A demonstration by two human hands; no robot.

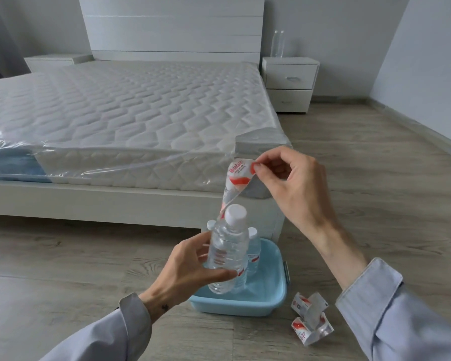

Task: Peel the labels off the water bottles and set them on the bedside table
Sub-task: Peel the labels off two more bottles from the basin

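Light's pretty soft and flat here, cool greyish daylight with no hard shadows, just a faint dark band under the bed frame (89, 199), low and left of the fingers (274, 162) of the right hand (294, 188). The plastic wrap (8, 149) way off to their left throws white glare streaks. Print on the label (236, 175) right at the fingertips is smeary and I can't read it properly. The two bottles (277, 45) far behind, on the worktop (297, 60), look hazy. Fisheye bends the floor (375, 178) and stretches the sleeves (401, 308) below the fingers.
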